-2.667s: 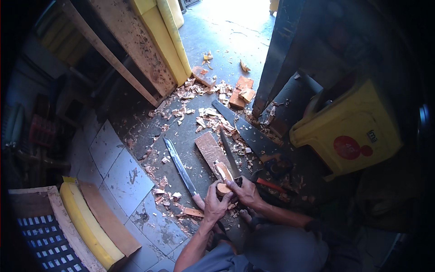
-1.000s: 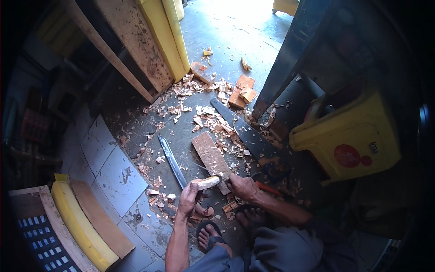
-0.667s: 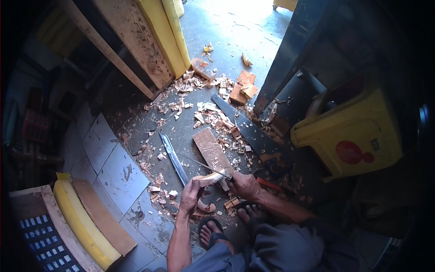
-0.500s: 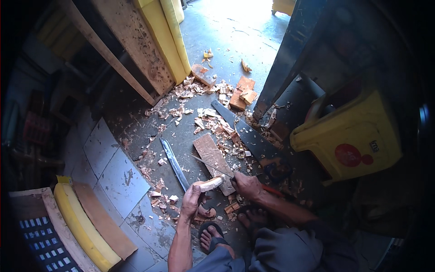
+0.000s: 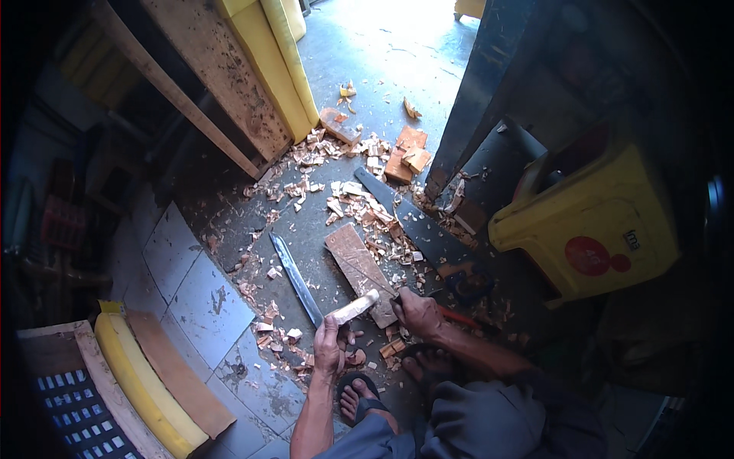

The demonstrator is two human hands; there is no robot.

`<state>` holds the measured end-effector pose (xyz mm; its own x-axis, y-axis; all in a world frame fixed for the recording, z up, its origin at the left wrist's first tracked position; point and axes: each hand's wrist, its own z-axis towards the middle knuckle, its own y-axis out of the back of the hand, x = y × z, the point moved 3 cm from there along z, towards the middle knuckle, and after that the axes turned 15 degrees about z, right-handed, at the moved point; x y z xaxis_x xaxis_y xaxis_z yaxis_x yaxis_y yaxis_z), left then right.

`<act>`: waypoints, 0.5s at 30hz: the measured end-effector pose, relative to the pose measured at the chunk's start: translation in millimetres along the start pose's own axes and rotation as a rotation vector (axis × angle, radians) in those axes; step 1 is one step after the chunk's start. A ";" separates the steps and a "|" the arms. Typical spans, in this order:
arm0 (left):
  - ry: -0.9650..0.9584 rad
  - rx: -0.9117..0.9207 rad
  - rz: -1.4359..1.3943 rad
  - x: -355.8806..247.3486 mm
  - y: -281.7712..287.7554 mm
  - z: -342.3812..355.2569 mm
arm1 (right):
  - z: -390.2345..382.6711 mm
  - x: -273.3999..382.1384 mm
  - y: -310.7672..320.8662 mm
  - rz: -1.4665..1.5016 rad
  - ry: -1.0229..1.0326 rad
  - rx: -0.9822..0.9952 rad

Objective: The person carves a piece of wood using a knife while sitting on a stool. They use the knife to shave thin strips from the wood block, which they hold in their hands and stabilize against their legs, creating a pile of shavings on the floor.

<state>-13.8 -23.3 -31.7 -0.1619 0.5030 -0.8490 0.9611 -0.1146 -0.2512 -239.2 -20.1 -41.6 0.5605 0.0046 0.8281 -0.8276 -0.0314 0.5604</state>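
My left hand (image 5: 327, 350) is closed round the near end of a pale, short piece of carved wood (image 5: 356, 307), which slants up to the right. In my closed right hand (image 5: 418, 314) is a thin, dark-bladed tool (image 5: 376, 281); I cannot tell whether it is a knife or a file. Its blade points up and left, over a reddish-brown wooden block (image 5: 350, 256) lying on the floor. A long, shiny machete-like blade (image 5: 292, 274) lies left of the block, its lower end close to my left hand.
Wood chips (image 5: 367, 206) litter the floor round a handsaw (image 5: 409, 226) and wood offcuts (image 5: 406, 157). A yellow plastic stool (image 5: 634, 264) lies tipped at the right. Yellow padded pieces (image 5: 138, 375) and a dark plastic crate (image 5: 80, 417) stand at lower left. My sandalled feet are close below.
The carved wood has turned slightly, and its far end points higher. My left hand has shifted a little down and right. The thin blade has drawn back toward the right.
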 end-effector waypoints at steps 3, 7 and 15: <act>0.008 -0.035 -0.008 1.1 -1.7 -2.6 | -1.8 4.4 -6.4 0.076 0.054 0.140; 0.005 -0.068 -0.006 5.3 -4.2 -5.8 | -1.3 7.1 -7.5 0.069 0.050 0.113; -0.005 -0.048 0.017 14.6 -1.6 -9.1 | -0.1 1.3 -7.3 0.074 0.101 0.188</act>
<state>-15.7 -7.9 -39.5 -0.1467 0.4974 -0.8550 0.9732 -0.0820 -0.2147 -232.5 -19.7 -44.6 0.4846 0.0953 0.8695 -0.8414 -0.2212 0.4931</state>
